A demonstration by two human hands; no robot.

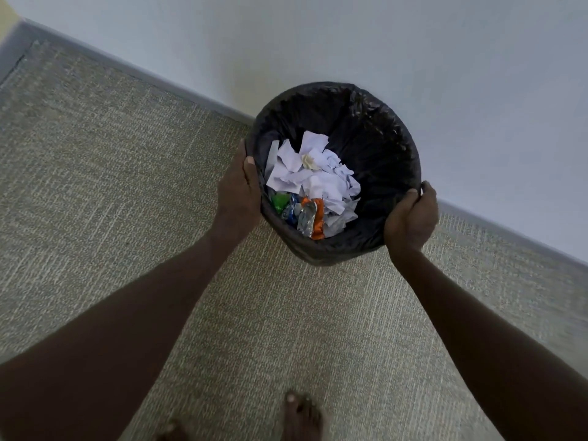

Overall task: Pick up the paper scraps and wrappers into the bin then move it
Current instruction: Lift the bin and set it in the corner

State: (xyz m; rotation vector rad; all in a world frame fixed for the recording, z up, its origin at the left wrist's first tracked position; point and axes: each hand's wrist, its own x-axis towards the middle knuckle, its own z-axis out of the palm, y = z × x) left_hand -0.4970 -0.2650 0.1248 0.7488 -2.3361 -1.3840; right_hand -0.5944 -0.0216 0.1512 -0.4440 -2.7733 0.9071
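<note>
Two hands' fingers [413, 194] curled over bin [375, 128] rim, opposite sides.

Scraps [313, 178] & wrappers [302, 213] in bin [381, 144]; bin btwn hands, near wall [350, 43].

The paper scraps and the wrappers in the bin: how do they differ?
The paper scraps are plain white and matte; the wrappers are coloured, green, blue and orange, with shiny silver foil. The scraps make the bigger heap, in the middle of the bin; the wrappers are a smaller cluster at its near side. Both are crumpled and lie inside the black liner.
</note>
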